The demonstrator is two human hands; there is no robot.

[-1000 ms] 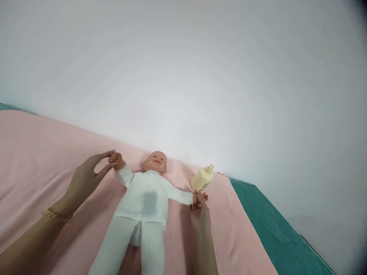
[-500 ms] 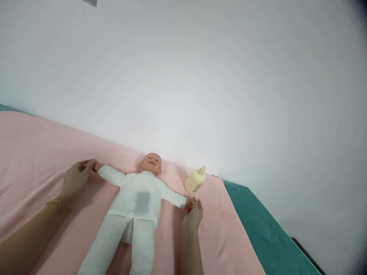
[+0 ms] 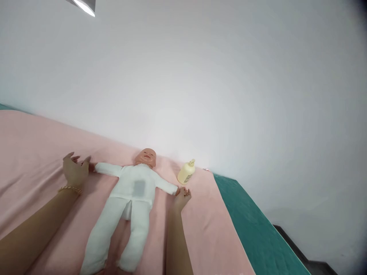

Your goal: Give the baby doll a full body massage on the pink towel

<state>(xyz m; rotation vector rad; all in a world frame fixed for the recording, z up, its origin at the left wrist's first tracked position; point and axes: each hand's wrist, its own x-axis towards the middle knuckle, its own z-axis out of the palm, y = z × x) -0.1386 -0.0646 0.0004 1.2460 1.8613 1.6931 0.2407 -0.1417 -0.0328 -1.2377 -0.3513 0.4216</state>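
A baby doll (image 3: 129, 183) in a white top and white trousers lies on its back with both arms stretched out sideways. A grey square marks the front of its top. My left hand (image 3: 75, 170), with a beaded bracelet at the wrist, is open beside the doll's hand on the left, its fingers apart and curved. Whether the thumb still touches that small hand is hard to make out. On the other side my right hand (image 3: 182, 198) is closed around the doll's hand, with the fingers bent over it.
A pale yellow pump bottle (image 3: 186, 173) stands just beyond my right hand. Under the doll spreads a pink cloth (image 3: 206, 229), with a green surface (image 3: 252, 225) showing along its right side. A white wall (image 3: 183, 88) rises behind, and a lamp (image 3: 86, 7) hangs at top left.
My left hand has opened and let go of the doll's hand. My right hand keeps its hold. The view has shifted slightly, showing more of the doll's legs and the lamp.
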